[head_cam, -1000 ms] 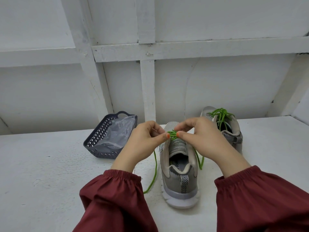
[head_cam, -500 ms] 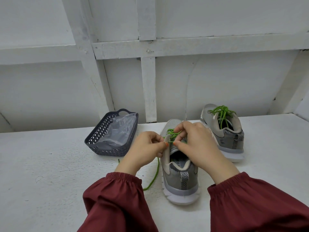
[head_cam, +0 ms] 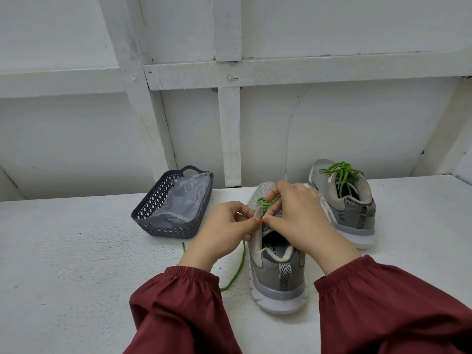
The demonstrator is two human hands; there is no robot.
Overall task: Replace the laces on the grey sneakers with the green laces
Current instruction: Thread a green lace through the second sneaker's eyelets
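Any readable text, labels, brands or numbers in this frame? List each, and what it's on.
"FO": partial print inside the near grey mesh sneaker, the rest hidden by its collar.
Small dark mark on the side of the far grey mesh sneaker: too small to read.
Dark grey plastic lattice basket: no text visible.

Near sneaker (head_cam: 277,279) stood centre on counter (head_cam: 76,277), heel toward camera. Far sneaker (head_cam: 355,215) sat behind and right of it, close to wall (head_cam: 332,136). Basket (head_cam: 173,229) lay left of both, plastic bag (head_cam: 184,200) inside. Left hand (head_cam: 222,233) and right hand (head_cam: 298,215) met over near sneaker's tongue. Loose lace (head_cam: 238,267) trailed down sneaker's left side onto counter.
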